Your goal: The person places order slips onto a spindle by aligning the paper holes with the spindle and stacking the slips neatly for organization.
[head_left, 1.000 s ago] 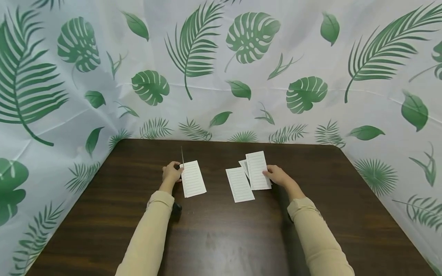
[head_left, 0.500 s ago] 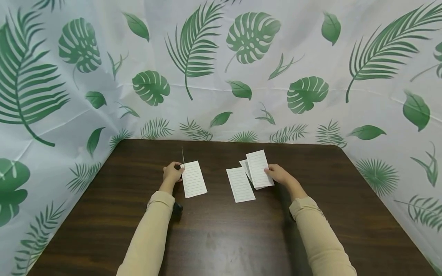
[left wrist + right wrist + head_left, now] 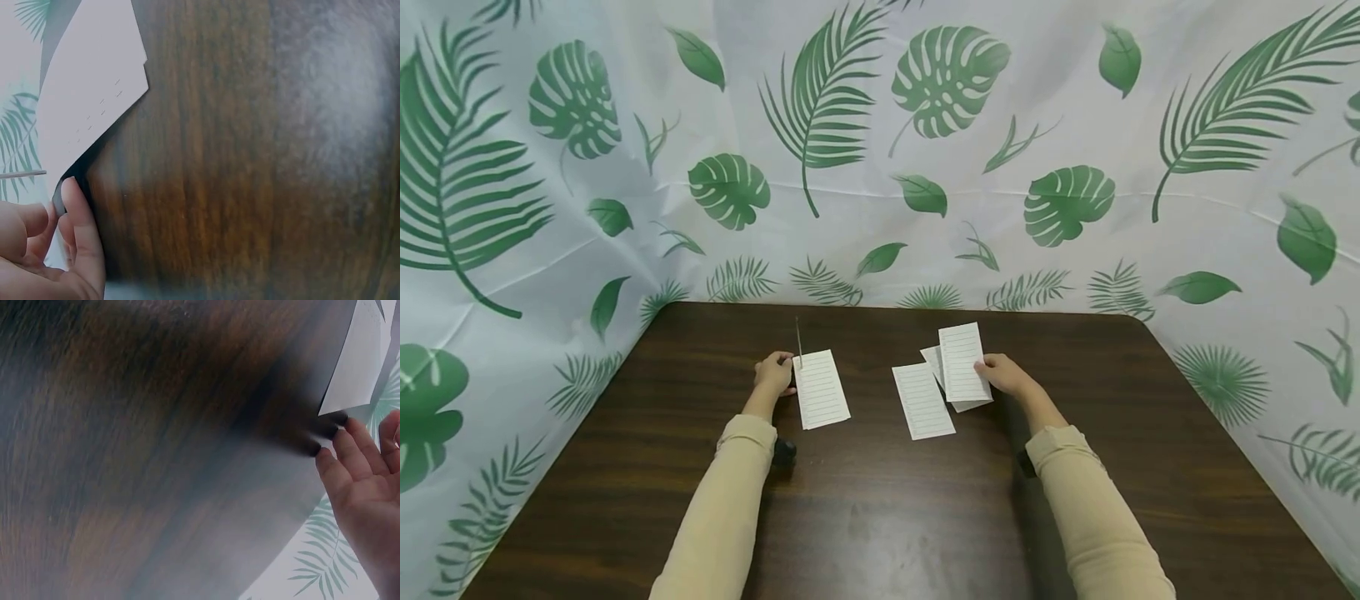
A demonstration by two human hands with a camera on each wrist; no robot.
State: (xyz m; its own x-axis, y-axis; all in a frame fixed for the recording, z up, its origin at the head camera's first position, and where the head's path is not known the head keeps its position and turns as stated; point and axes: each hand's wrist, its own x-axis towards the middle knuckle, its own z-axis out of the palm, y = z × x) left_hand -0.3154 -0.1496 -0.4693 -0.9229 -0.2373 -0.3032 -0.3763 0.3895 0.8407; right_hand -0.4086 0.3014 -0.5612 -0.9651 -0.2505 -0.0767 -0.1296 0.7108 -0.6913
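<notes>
My left hand [image 3: 772, 372] is at the left edge of a small pile of white lined cards [image 3: 823, 390]. Its fingers are curled there around a thin, straight strip [image 3: 799, 337], seen edge-on and pointing toward the wall; I cannot tell what the strip is. In the left wrist view, fingertips [image 3: 72, 187] sit right at the corner of the cards. My right hand [image 3: 1003, 375] pinches a lined card [image 3: 961, 358] at its right edge, thumb on top. This card overlaps another white card [image 3: 972, 406] below it. A further lined card [image 3: 922, 402] lies just left.
Everything lies on a dark brown wooden table [image 3: 880, 517] with rounded far corners. A white cloth with green leaf prints [image 3: 970, 233] hangs close behind the table and along its sides. Dark wrist straps [image 3: 784, 454] show below the sleeves.
My right hand has drawn the pinched card slightly up and to the right, baring more of the card beneath. The left hand has barely moved.
</notes>
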